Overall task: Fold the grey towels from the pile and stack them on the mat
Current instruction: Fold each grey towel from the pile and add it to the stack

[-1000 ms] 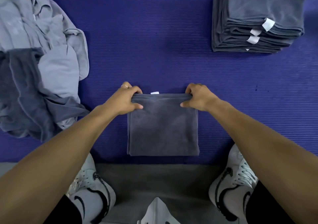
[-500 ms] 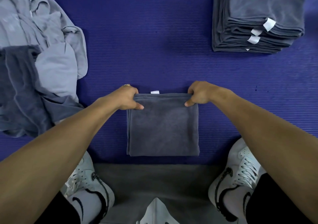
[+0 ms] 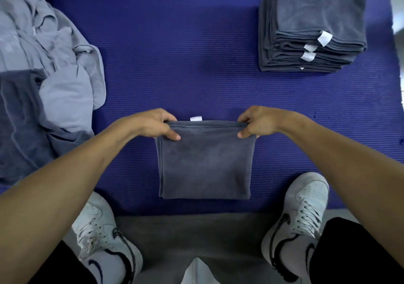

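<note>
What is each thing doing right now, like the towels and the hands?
Towel in front: folded, flat on the mat, far corners gripped.
Left hand: pinching the towel's far left corner.
Right hand: pinching the towel's far right corner.
Towel stack: folded, neatly piled, far right.
Towel pile: crumpled, unfolded, on the left.
Mat: spread flat under it all.
Shoes: laced, at the mat's near edge.

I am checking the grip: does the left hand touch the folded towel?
Touching: head view shows left hand pinching the folded towel at its far corner.
</note>
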`<state>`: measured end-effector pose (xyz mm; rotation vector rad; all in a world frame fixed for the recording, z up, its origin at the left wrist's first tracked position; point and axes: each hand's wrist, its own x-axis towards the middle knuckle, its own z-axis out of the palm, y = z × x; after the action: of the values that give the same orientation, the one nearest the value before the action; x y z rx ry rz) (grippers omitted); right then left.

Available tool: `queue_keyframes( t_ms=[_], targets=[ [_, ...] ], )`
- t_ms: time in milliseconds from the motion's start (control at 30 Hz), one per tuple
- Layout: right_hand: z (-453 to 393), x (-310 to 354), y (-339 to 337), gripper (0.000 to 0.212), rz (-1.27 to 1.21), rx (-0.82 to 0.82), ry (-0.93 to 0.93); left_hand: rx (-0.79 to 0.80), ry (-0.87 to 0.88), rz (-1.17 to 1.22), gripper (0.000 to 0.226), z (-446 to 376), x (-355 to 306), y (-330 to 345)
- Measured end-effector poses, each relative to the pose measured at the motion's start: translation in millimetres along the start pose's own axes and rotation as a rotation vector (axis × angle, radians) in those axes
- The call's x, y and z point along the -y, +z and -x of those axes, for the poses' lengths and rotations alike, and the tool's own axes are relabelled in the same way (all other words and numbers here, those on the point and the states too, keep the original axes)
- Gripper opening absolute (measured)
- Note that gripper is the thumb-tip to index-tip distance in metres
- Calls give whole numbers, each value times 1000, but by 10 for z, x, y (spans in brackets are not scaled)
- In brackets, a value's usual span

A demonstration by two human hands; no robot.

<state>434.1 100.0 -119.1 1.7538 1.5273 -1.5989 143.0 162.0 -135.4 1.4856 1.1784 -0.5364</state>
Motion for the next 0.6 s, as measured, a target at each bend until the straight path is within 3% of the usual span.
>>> queue_keyframes(
  t_ms=[167,367,600],
  targets=[
    [663,41,-298,11,94,-136,-36,-183,131,-1,16,280,-450,-100],
    [1456,-100,-448,8,308,-304,-87,-221,283,-86,17,727,-1113,-41],
    [1923,-526,-881,14,65,-421,-125,-283,313,-157,7,853,-1919,-152]
  ],
)
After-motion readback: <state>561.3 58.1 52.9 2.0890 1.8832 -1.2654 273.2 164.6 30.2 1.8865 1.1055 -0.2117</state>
